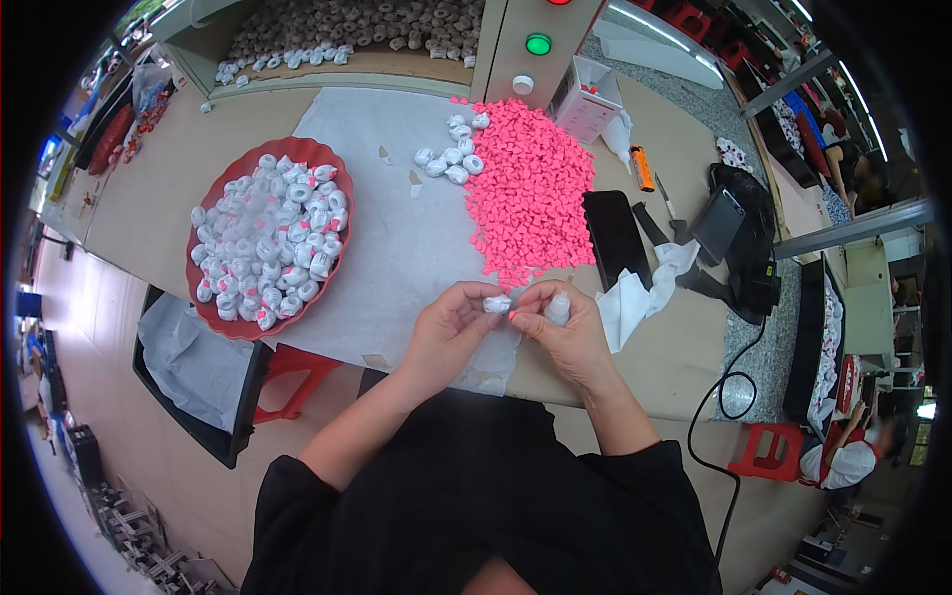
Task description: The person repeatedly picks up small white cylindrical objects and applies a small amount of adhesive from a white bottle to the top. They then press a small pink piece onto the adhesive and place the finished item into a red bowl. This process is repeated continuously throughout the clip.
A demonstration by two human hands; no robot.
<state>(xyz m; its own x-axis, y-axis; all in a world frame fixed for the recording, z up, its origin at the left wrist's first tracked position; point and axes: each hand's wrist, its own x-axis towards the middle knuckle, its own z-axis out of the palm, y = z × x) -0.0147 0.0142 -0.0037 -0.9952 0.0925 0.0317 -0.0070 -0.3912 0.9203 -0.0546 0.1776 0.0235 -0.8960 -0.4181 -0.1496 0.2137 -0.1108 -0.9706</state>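
Note:
Close to the table's front edge, my left hand [448, 325] pinches a small white rounded piece [497, 304]. Facing it, my right hand [575, 342] holds a tiny pink piece [513, 315] at its fingertips, right beside the white one. A small translucent squeeze bottle [558, 308] is tucked in the same right hand. Just beyond my hands spreads a heap of pink pieces [531, 188]. Several white pieces [456, 156] lie at its far left side. To the left, a red scalloped bowl [339, 178] is filled with white pieces, many bearing pink bits.
A lit cabinet [486, 69] holding more pieces stands at the back. Right of the heap lie a black phone [616, 238], crumpled tissue [635, 302], an orange cylinder [643, 169] and a knife [666, 198]. A black tray [243, 397] sits lower left. A cable [719, 382] hangs at right.

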